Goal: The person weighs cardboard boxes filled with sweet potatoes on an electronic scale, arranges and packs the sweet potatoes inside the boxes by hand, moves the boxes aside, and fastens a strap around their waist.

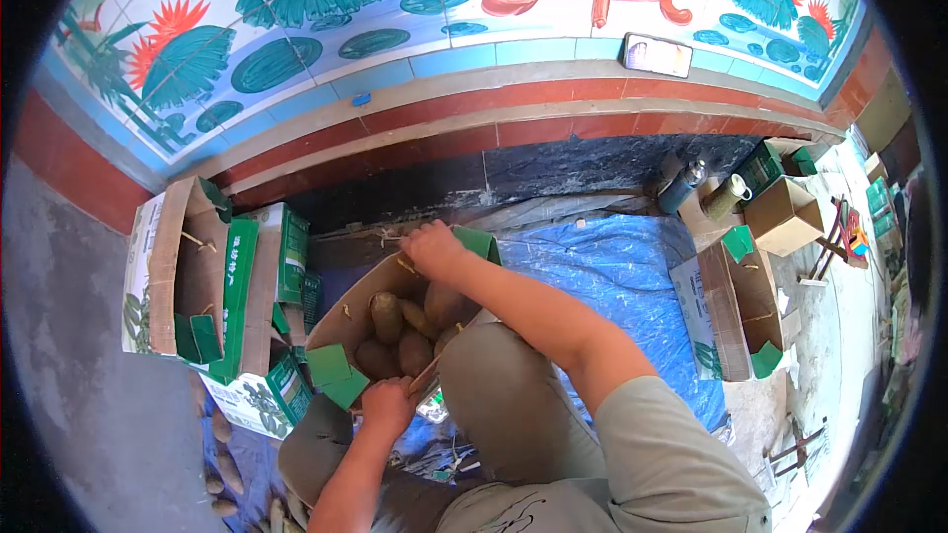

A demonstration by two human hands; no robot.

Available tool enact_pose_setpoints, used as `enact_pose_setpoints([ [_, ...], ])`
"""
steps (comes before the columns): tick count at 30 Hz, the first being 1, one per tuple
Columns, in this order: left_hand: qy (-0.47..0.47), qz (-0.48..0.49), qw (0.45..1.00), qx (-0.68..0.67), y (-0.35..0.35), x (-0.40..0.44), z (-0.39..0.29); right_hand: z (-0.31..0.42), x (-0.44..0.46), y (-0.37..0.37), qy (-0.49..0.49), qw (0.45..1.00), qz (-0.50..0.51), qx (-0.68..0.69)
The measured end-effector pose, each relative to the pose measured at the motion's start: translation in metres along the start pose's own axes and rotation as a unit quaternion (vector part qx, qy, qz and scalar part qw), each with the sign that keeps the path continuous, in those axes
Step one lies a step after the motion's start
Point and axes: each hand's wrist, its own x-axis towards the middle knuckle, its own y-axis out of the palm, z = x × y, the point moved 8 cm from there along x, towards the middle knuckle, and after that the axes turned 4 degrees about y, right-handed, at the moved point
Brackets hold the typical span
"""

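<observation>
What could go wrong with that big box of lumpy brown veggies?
The box is open on top, so if it tipped, the brown vegetables inside might roll out.

The left hand and right hand are at opposite edges of the box; if one slipped, the box could lurch against the knee beside it.

Loose vegetables lie at the lower left, where somebody might step on one.
</observation>
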Motion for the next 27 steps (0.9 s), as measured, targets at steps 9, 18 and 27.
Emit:
enact_pose_setpoints([
  [9,0.015,-0.043,0.999,0.023,-0.015,0.004,-0.007,-0.002,-0.003,-0.010,-0.040,0.997,-0.072,0.009],
  [18,0.156,-0.128,0.975,0.092,-0.068,0.024,-0.052,-0.093,-0.097,-0.045,0.080,0.986,-0.119,0.090],
  [27,0.328,-0.137,0.932,0.070,-0.076,0.113,-0.126,-0.187,-0.280,-0.099,0.327,0.931,-0.150,0.067],
])
